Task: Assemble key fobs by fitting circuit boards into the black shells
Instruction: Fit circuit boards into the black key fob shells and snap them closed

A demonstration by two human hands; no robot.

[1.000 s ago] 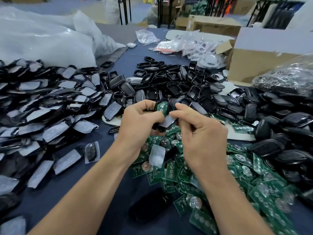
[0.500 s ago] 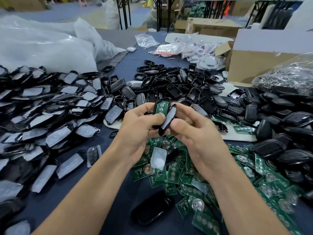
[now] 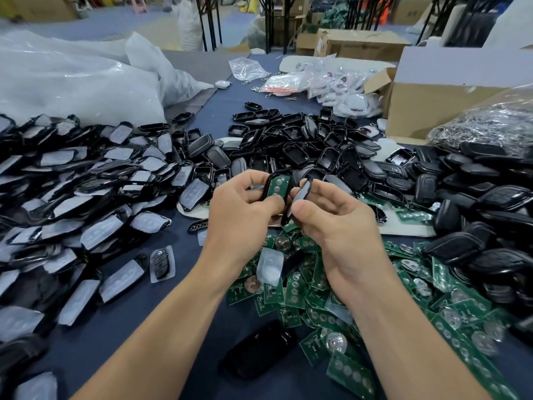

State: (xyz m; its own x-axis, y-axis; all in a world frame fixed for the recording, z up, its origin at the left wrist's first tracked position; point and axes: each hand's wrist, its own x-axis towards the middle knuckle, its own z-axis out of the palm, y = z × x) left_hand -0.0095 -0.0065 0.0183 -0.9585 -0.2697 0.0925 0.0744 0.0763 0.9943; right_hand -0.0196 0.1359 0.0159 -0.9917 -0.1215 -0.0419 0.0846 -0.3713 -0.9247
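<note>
Black shell with a green circuit board seated in it is pinched in the grip of the left hand, just above the pile of loose boards on the table. The right hand grips a second shell half close beside it. Empty shells lie beyond the pile.

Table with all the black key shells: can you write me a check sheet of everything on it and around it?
Surface: dark blue table cloth, mostly covered.
Job's things: left hand holds a black shell with a green board in it; right hand pinches a grey-padded cover beside it; piles of padded covers, empty shells, circuit boards, closed fobs.
Clutter: white plastic bags, cardboard box, bag of metal bits.
Grippers: both hands grip parts.
Cables: nothing seen.
Surroundings: table legs and cartons behind.
</note>
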